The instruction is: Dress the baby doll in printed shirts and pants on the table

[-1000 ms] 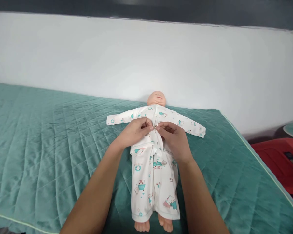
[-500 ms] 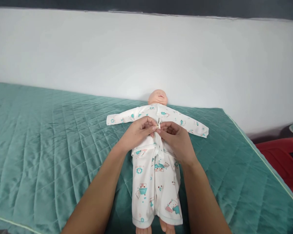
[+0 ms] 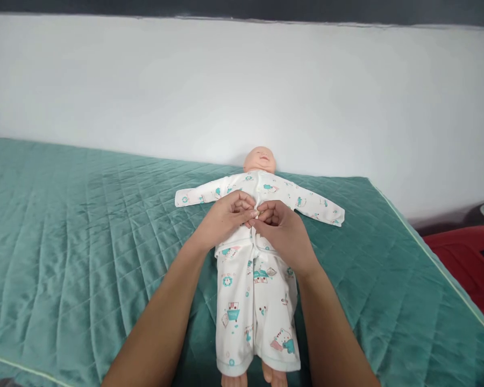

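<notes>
A baby doll [image 3: 260,160] lies on its back, head toward the wall, arms spread. It wears a white printed shirt [image 3: 319,208] with long sleeves and matching printed trousers [image 3: 234,293]. At the middle of the doll's front, my left hand [image 3: 228,217] pinches the shirt's front edge between thumb and fingers. Close against it, my right hand [image 3: 281,228] grips the other side of the shirt opening, its fingertips meeting those of the left. A small fastener seems to lie between the fingertips, mostly hidden. The doll's bare feet [image 3: 275,375] stick out below the trouser legs.
A green quilted cover [image 3: 84,242] spreads under the doll, with a pale piped edge on the right. Behind it rises a white wall [image 3: 242,86] with a dark band on top. A red plastic object [image 3: 463,258] stands beyond the right edge.
My right hand has moved slightly left and closer to my left hand. The shirt's front edges, lifted and folded before, now lie flatter and nearer together.
</notes>
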`<state>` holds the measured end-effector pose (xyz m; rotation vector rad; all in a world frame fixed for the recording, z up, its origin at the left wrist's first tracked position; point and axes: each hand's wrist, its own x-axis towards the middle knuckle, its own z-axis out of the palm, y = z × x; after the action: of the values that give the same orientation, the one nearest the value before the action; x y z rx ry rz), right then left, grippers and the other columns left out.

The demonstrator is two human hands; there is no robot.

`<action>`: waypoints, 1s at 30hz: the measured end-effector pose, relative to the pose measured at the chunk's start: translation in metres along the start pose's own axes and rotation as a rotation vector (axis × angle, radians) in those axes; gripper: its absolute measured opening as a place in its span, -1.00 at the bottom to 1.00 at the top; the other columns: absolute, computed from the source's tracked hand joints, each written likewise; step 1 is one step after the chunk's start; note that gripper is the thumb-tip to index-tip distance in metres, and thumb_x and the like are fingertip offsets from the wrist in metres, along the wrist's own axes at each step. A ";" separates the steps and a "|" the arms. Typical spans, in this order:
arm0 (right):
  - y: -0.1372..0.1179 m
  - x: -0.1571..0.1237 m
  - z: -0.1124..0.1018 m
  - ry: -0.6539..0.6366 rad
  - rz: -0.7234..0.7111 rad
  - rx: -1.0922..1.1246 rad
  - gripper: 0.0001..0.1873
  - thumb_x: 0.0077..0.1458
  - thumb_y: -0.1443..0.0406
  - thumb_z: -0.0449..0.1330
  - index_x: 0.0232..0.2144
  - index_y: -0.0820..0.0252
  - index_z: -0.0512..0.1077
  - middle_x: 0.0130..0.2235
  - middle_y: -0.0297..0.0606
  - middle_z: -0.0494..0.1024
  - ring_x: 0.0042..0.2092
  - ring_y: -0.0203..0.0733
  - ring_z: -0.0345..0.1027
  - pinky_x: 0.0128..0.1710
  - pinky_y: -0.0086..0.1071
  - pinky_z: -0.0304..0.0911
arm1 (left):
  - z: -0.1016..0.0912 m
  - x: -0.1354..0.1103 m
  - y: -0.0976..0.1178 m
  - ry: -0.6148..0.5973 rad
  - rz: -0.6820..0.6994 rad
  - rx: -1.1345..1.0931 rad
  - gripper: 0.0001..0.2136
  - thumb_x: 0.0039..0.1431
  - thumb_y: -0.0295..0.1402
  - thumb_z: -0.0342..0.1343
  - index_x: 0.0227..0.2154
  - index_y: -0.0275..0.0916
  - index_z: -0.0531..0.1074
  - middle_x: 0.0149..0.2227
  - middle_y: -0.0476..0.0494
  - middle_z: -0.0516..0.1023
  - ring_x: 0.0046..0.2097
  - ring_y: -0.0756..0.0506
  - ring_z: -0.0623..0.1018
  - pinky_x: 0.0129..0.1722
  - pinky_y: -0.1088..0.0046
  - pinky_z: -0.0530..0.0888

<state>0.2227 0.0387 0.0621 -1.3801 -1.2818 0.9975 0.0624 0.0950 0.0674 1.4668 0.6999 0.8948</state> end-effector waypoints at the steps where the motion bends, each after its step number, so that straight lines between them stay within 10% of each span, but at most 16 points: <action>1: -0.001 0.000 0.000 -0.002 0.001 -0.007 -0.75 0.02 0.23 0.35 -0.22 0.08 0.45 -0.39 -0.41 0.52 -0.35 -0.27 0.41 -0.37 -0.39 0.25 | 0.000 0.000 0.000 -0.005 0.005 0.007 -0.75 0.16 -0.22 0.28 -0.23 -0.25 0.42 -0.39 0.00 0.50 -0.37 0.02 0.51 -0.31 0.46 0.45; 22: -0.003 -0.003 0.000 -0.018 -0.016 0.028 -0.77 0.18 0.13 0.23 -0.15 0.05 0.49 -0.45 -0.39 0.54 -0.43 -0.26 0.43 -0.41 -0.37 0.31 | -0.010 -0.002 0.004 -0.050 -0.045 -0.004 -0.79 0.15 -0.28 0.27 -0.22 -0.25 0.45 -0.43 0.02 0.46 -0.50 0.08 0.39 -0.46 0.51 0.37; 30: -0.002 0.000 -0.002 0.209 -0.133 0.289 -0.88 0.17 0.21 0.25 -0.27 0.11 0.50 -0.41 -0.34 0.55 -0.45 -0.31 0.40 -0.50 -0.42 0.26 | -0.026 -0.004 -0.007 0.126 0.008 0.066 -0.74 0.19 -0.14 0.21 -0.21 -0.22 0.53 -0.44 -0.01 0.48 -0.53 0.05 0.39 -0.57 0.52 0.27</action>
<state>0.2241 0.0381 0.0645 -1.1284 -1.0161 0.8834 0.0382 0.1057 0.0598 1.4814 0.8233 0.9849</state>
